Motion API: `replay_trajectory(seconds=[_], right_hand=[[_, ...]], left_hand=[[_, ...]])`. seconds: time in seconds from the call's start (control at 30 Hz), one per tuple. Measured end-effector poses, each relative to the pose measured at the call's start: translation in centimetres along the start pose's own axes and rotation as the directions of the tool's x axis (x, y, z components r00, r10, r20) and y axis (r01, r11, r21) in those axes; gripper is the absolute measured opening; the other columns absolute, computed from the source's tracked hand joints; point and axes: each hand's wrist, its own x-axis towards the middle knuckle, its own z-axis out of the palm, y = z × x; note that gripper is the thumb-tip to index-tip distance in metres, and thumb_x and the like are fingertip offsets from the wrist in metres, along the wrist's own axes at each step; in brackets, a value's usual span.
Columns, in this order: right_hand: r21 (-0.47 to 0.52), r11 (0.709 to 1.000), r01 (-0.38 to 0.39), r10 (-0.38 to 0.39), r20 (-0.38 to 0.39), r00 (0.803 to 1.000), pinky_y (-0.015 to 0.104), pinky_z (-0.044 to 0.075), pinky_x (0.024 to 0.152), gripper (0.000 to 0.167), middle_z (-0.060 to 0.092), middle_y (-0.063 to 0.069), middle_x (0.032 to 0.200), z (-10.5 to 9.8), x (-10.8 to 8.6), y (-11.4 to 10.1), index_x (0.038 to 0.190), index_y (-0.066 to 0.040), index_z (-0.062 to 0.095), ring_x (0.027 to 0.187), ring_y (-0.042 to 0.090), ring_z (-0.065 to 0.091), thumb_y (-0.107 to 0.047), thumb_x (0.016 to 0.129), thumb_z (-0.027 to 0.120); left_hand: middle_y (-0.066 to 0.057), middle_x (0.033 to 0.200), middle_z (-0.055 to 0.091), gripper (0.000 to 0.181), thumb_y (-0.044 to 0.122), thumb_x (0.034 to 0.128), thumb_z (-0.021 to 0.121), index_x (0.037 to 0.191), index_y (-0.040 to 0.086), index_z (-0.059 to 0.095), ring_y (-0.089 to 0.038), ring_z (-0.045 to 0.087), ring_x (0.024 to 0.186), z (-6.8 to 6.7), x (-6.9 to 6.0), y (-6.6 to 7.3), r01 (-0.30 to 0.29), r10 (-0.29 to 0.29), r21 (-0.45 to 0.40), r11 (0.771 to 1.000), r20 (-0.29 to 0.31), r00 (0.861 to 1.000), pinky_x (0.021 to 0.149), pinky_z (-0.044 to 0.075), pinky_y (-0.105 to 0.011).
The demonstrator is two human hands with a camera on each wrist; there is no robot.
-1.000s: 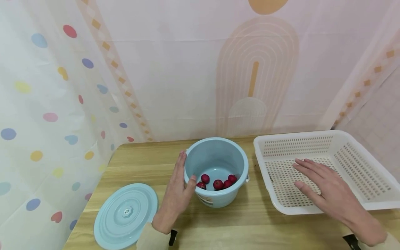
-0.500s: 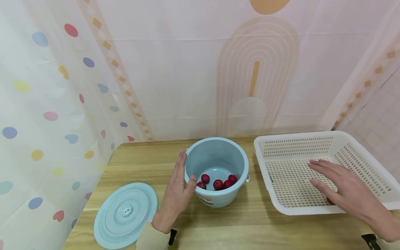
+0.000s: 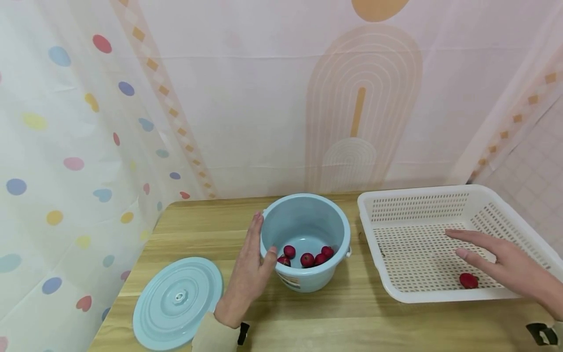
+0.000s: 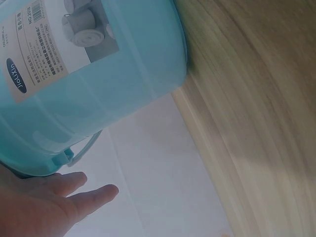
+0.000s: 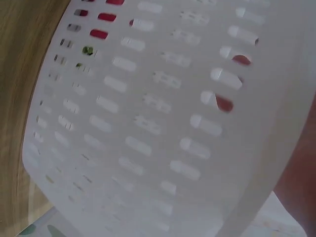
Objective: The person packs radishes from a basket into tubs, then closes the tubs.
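My left hand (image 3: 247, 274) rests against the left side of a light blue plastic bucket (image 3: 308, 278), its fingers straight along the outside and the thumb at the rim. In the left wrist view, fingertips (image 4: 98, 196) extend past the bucket near its handle. Several small red round fruits or vegetables (image 3: 307, 260) lie at the bottom inside. My right hand (image 3: 506, 261) hovers over the front right of a white slotted basket (image 3: 374, 234), fingers extended and holding nothing. One red round piece (image 3: 468, 280) with a green bit lies inside, near the front wall.
A round light blue lid (image 3: 178, 303) lies on the wooden table (image 3: 202, 220), left of the bucket. Behind the table hangs a patterned curtain (image 3: 246, 122). The basket's side wall fills most of the right wrist view.
My right hand has moved right and back over the basket, uncovering the red round piece that was hidden beneath it. The left hand and bucket have stayed in place.
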Motion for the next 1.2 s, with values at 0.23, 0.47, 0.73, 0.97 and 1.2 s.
replay_trajectory(seconds=[0.23, 0.47, 0.73, 0.97, 1.2], right_hand=[[0.021, 0.997, -0.072, 0.07, 0.083, 0.994, 0.03, 0.054, 0.075, 0.041, 0.057, -0.019, 0.136, -0.9, 0.4, 1.3, 0.14, -0.019, 0.067, 0.109, 0.0, 0.06, -0.02, 0.098, 0.07], [0.091, 0.991, -0.097, 0.079, 0.188, 0.979, 0.026, 0.054, 0.071, 0.037, 0.055, -0.033, 0.13, -1.5, 0.3, 2.6, 0.138, -0.015, 0.067, 0.1, -0.005, 0.061, -0.018, 0.101, 0.066], [0.252, 0.963, -0.098, 0.0, 0.363, 0.932, 0.023, 0.056, 0.073, 0.035, 0.059, -0.033, 0.127, -1.4, 0.4, 4.3, 0.138, -0.004, 0.064, 0.102, -0.008, 0.063, -0.01, 0.103, 0.06], [0.327, 0.934, -0.143, -0.043, 0.5, 0.865, 0.023, 0.055, 0.076, 0.034, 0.067, -0.022, 0.127, -1.1, 0.9, 4.9, 0.136, 0.0, 0.064, 0.107, -0.007, 0.062, -0.009, 0.105, 0.056], [0.447, 0.878, -0.173, -0.133, 0.575, 0.808, 0.022, 0.054, 0.078, 0.044, 0.063, -0.029, 0.128, -1.2, 1.1, 6.1, 0.138, -0.027, 0.066, 0.111, -0.007, 0.059, -0.002, 0.105, 0.051]], left_hand=[[-0.009, 0.171, 0.022, 0.073, 0.028, 0.1006, 0.052, 0.163, 0.001, 0.025, -0.034, 0.031, 0.153, -0.1, 0.0, 0.0, 0.015, -0.015, 0.001, 1.0, 0.007, 1.0, 0.113, 0.037, -0.056], [-0.011, 0.171, 0.023, 0.072, 0.031, 0.1012, 0.05, 0.162, 0.001, 0.025, -0.034, 0.031, 0.153, 0.0, 0.0, 0.0, 0.007, -0.007, 0.01, 1.0, -0.001, 1.0, 0.112, 0.037, -0.056], [-0.013, 0.17, 0.024, 0.073, 0.033, 0.1016, 0.05, 0.162, 0.0, 0.026, -0.036, 0.033, 0.152, 0.1, 0.0, 0.0, -0.011, 0.011, 0.016, 1.0, -0.014, 1.0, 0.11, 0.04, -0.059], [-0.009, 0.171, 0.022, 0.072, 0.031, 0.1014, 0.05, 0.162, 0.002, 0.026, -0.034, 0.032, 0.152, 0.0, -0.1, 0.2, 0.006, -0.006, 0.014, 1.0, -0.004, 1.0, 0.111, 0.039, -0.057], [-0.008, 0.171, 0.022, 0.073, 0.031, 0.1008, 0.05, 0.163, 0.003, 0.025, -0.034, 0.033, 0.152, 0.0, -0.1, 0.3, 0.019, -0.02, 0.016, 1.0, 0.004, 1.0, 0.109, 0.041, -0.057]])
